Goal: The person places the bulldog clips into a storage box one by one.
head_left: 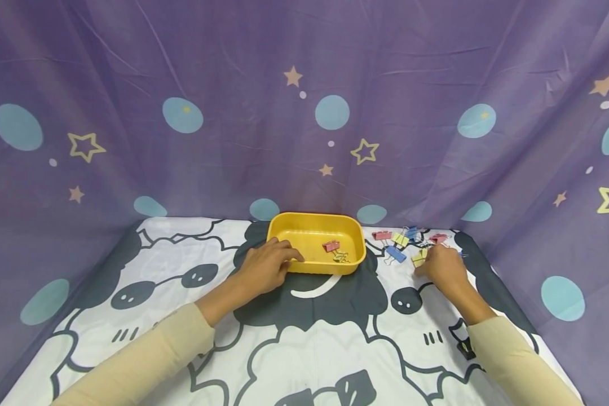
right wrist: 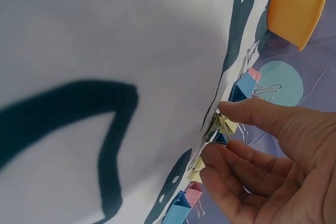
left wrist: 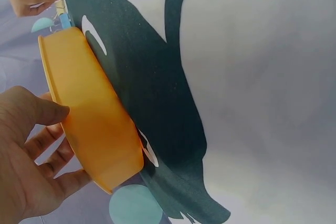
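Note:
My left hand [head_left: 269, 264] grips the near wall of a yellow plastic tray [head_left: 357, 262], the thumb [left wrist: 55, 113] on its outer face and the other fingers beyond the rim. Inside the tray lie a red binder clip [head_left: 331, 246] and a yellow one [head_left: 341, 257]. To the right of it, my right hand [head_left: 444, 270] is down among a loose group of binder clips. A yellow binder clip [right wrist: 226, 125] sits between its thumb and curled forefinger, partly covered by them. Just beside this hand is a blue binder clip [head_left: 396, 254].
More clips are scattered around the right hand, including a red clip [head_left: 382, 235], a yellow clip [head_left: 400, 239] and another red clip [head_left: 438, 239]. A white and dark patterned cloth [head_left: 314, 361] covers the table. Behind it hangs a purple curtain [head_left: 243, 158].

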A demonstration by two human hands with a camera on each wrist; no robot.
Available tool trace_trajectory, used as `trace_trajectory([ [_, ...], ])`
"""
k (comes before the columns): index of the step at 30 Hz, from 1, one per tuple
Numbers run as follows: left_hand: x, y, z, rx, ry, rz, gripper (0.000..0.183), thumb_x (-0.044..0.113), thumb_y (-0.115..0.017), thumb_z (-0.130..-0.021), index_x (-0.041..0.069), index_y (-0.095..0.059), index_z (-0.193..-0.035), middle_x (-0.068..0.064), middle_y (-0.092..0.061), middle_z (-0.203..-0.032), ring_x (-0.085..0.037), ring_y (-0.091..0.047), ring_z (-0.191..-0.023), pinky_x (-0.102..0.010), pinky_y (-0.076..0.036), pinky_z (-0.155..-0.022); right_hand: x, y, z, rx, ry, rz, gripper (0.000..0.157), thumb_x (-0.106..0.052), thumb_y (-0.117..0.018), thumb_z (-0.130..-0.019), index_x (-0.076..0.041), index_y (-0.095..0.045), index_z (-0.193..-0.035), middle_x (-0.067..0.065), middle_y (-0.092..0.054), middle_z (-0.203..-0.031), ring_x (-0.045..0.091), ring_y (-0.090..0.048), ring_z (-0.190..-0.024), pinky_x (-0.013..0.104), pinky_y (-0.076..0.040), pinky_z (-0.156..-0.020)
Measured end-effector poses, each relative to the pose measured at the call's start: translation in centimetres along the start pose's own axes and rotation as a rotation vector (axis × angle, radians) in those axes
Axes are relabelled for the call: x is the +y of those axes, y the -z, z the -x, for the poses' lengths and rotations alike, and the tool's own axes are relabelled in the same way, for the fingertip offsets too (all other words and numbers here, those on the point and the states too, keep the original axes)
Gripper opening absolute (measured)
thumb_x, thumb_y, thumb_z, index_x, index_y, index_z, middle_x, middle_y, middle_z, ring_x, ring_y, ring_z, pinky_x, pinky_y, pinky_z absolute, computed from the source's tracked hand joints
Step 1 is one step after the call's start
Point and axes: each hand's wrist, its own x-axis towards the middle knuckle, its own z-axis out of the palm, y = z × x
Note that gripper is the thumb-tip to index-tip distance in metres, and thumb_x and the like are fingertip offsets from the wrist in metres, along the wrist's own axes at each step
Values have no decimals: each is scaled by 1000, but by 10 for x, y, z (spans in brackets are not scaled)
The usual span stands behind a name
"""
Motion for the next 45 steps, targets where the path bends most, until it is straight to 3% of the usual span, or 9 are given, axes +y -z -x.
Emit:
trace_trajectory([
  [4, 1, 0, 0, -2, 4, 6, 35, 4, -76, -101, 32, -85, -121, 7, -78, -118, -17, -60, -100, -44, -53, -71, 4, 2, 2, -25, -43, -22, 29, -23, -94, -76, -8, -70, -74, 7, -65, -73, 30, -60, -72, 40, -44, -58],
  [8, 1, 0, 0, 0, 2, 7, 35, 4, -76, -101, 32, -85, -121, 7, -78, -118, -17, -60, -101, -45, -53, -71, 9, 8, 6, -41, -89, -3, 32, -34, -95, -79, -7, -80, -89, 16, -78, -93, 41, -71, -86, 53, -52, -65],
  [12, 0, -1, 1, 8, -3, 5, 35, 4, -76, -100, 31, -85, -120, 7, -78, -116, -17, -60, -100, -43, -52, -69, 13, 10, 9, -55, -104, 11, 37, -37, -94, -81, -6, -83, -97, 21, -81, -105, 46, -74, -93, 60, -55, -72],
  [19, 0, -1, 1, 7, 5, 3, 35, 4, -77, -100, 32, -85, -120, 7, -77, -116, -17, -59, -100, -43, -53, -70, 15, 7, 10, -70, -130, 15, 43, -43, -94, -83, -4, -85, -101, 21, -81, -106, 38, -71, -88, 55, -54, -71],
  [36, 1, 1, 1, 6, 0, 3, 34, 5, -76, -101, 32, -85, -120, 7, -77, -117, -17, -59, -100, -43, -52, -69, 16, 2, 12, -53, -138, 14, 37, -41, -91, -85, -5, -82, -88, 18, -79, -94, 35, -68, -82, 53, -53, -70],
  [40, 1, 0, 1, 7, -4, 0, 34, 5, -76, -101, 32, -85, -120, 7, -77, -117, -17, -60, -100, -43, -52, -69, 18, 2, 14, -38, -117, 12, 42, -43, -90, -86, -2, -85, -97, 21, -82, -102, 37, -71, -84, 52, -54, -68],
  [45, 1, 0, 2, 3, 3, 1, 34, 5, -76, -101, 32, -85, -120, 7, -77, -117, -17, -59, -100, -44, -52, -71, 22, 2, 16, 5, -45, -4, 42, -44, -88, -90, -3, -87, -101, 17, -83, -97, 37, -71, -85, 46, -51, -64],
])
